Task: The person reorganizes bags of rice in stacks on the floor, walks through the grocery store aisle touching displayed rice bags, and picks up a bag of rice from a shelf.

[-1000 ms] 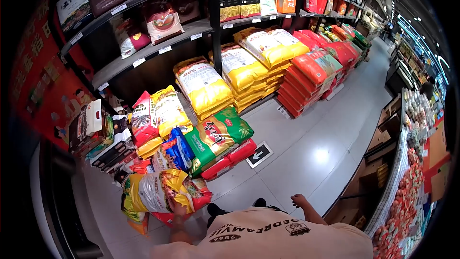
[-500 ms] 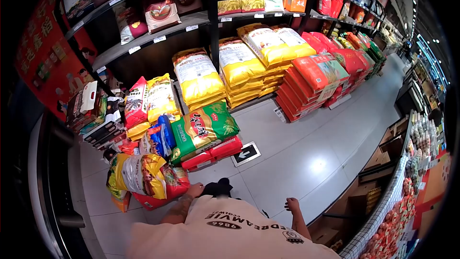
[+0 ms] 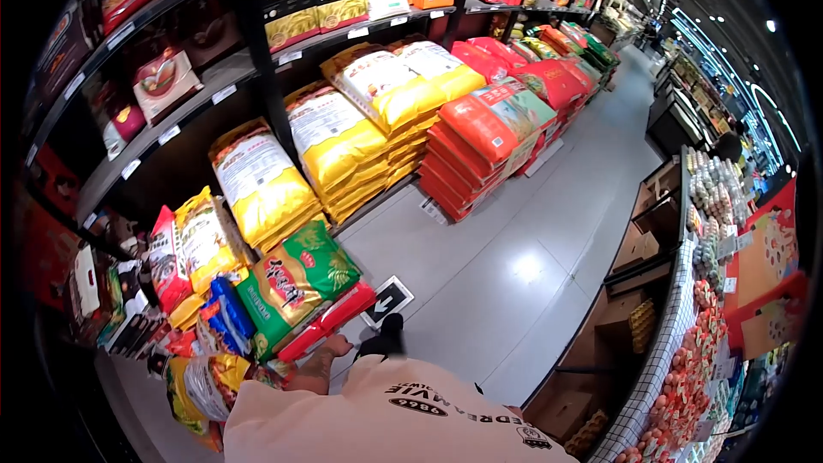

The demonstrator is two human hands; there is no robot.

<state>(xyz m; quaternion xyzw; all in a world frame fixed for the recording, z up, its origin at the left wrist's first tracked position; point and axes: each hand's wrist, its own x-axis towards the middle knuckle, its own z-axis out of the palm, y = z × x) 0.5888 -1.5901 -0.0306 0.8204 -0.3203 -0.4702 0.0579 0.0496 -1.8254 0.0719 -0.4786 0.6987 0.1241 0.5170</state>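
My left hand [image 3: 336, 345] hangs low beside my body with its fingers loosely apart, and nothing shows in it. Nearest to it is a stack of red bags [image 3: 330, 322] with a green rice sack [image 3: 296, 287] on top; I cannot tell whether the hand touches it. Just left of the green sack lies a blue bag [image 3: 230, 315]. A yellow bag [image 3: 225, 375] rests on the floor pile below, partly behind my shirt. My right hand is hidden.
Yellow rice sacks [image 3: 334, 133] and red sacks [image 3: 489, 129] are stacked along the shelves. The tiled aisle floor [image 3: 514, 249] runs ahead past a floor arrow sign [image 3: 393, 298]. A display counter [image 3: 660, 351] with small packaged goods borders the right side.
My view has turned right and shows more of the aisle ahead. The shelves and sacks have shifted left in view. My right hand has gone out of sight.
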